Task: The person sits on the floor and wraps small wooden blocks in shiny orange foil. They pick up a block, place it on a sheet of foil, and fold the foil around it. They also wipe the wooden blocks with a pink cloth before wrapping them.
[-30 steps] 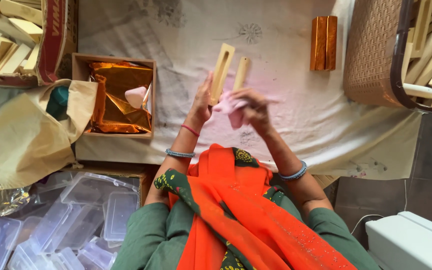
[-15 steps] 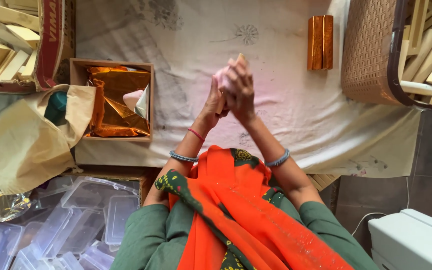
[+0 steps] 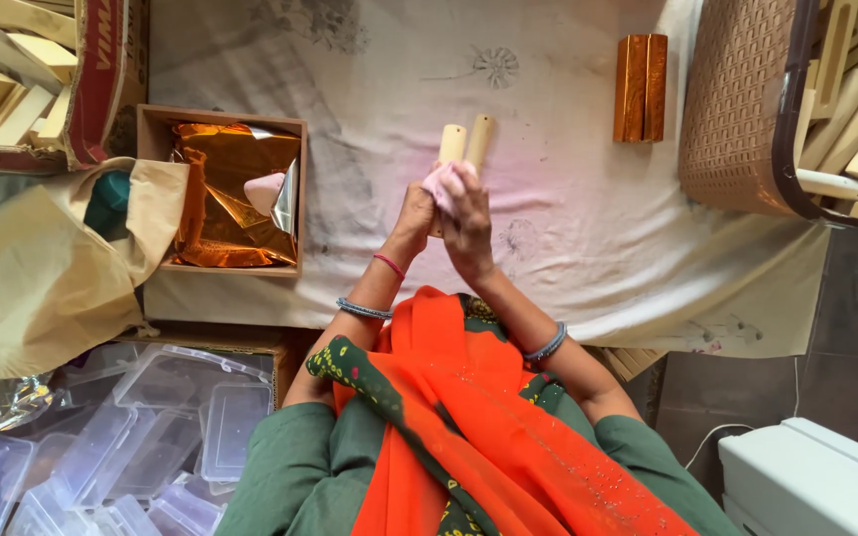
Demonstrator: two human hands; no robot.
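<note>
- White cloth, faintly printed, covers the worktop from its near edge to the far one, and you sit at that near edge with everything laid out around you.
- Nearest you, below the worktop's near left corner, a heap of clear plastic boxes waits, none visibly filled.
- Over the middle of the worktop your left hand and right hand are pressed together, fingers closed round two pale wooden sticks held upright, with a pink cloth bunched against them; the sticks' tops stand clear above your fingers.
- I judge this pair is mid-wipe, not yet wrapped.
- Toward the left edge an open cardboard box holds orange foil sheets, one pink piece lying on them.
- Near the far edge one foil-wrapped pair lies finished, as far as I can tell.
- At the far left corner a carton of bare sticks and, at the right edge, a brown basket of more show that much is left.
</note>
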